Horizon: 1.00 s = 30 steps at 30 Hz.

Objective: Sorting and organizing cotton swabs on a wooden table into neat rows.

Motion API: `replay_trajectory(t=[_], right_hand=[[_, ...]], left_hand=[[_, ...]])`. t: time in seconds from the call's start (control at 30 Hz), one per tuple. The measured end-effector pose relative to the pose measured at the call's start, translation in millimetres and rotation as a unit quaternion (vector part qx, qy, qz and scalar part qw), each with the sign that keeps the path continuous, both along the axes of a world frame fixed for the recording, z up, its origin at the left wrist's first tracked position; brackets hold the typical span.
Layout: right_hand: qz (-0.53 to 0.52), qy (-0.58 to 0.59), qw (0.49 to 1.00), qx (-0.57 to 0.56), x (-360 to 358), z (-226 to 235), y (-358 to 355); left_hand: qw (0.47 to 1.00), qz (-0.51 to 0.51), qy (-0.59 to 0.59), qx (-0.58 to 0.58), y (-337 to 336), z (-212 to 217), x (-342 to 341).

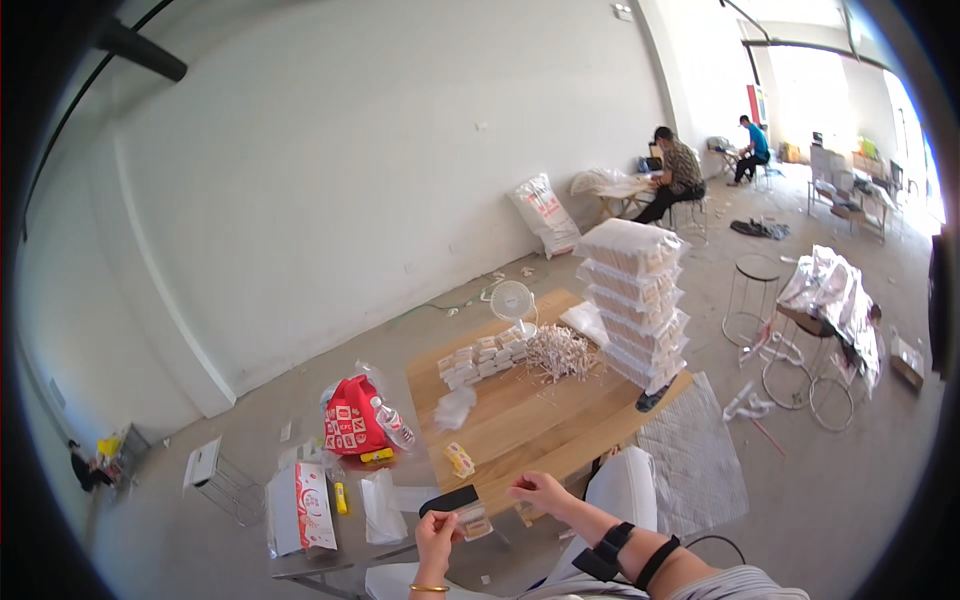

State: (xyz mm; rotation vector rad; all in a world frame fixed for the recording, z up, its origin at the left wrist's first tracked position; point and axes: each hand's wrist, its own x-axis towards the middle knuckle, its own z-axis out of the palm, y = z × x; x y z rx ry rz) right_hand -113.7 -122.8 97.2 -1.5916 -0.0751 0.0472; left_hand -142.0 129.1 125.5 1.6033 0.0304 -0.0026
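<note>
My left hand (435,543) pinches a small clear packet (474,522) at the near edge of the wooden table (520,440). A flat black piece (450,501) lies against the packet's upper side; whether the two are joined I cannot tell. To the right, my right hand (541,493) hovers apart from the packet with its fingers curled together; anything between them is too small to make out. Just beyond lie a few small yellow-and-white packets (460,460). Farther back are rows of small white packs (482,358) and a heap of thin pale sticks (562,352).
A tall stack of filled clear bags (635,300) stands at the table's right end, near a white fan (512,302). On the left are a red bag (353,420), a plastic bottle (393,424) and a white box (302,508). Stools (755,270) stand right; people sit farther back.
</note>
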Motion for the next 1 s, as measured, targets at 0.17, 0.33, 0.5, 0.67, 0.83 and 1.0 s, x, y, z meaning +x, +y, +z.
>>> replay_trajectory(t=[0.17, 0.33, 0.5, 0.67, 0.83, 1.0], right_hand=[[0.074, -0.024, 0.996, 0.033, -8.2, -0.3, 19.6], [0.086, 0.002, 0.995, -0.040, -6.4, -11.1, 31.2], [0.097, 0.020, 0.995, 0.030, -7.7, -15.8, 32.0], [0.127, 0.036, 0.990, 0.055, -9.6, -6.2, 25.7], [0.135, 0.011, 0.990, 0.024, -10.7, 1.5, 22.1], [0.109, 0.009, 0.992, 0.064, -10.4, -2.3, 28.1]], left_hand=[[0.999, -0.032, -0.007, 0.011, -9.4, -1.7, -2.1], [0.999, -0.040, 0.008, -0.004, -13.9, -6.2, -3.4], [0.999, -0.026, 0.046, 0.015, -16.1, -3.9, -8.6], [0.992, -0.092, 0.081, 0.023, -20.4, -5.9, -8.3], [0.988, -0.125, 0.085, 0.014, -26.6, 3.4, -7.0], [0.994, -0.102, -0.005, 0.041, -26.5, 6.4, -3.8]])
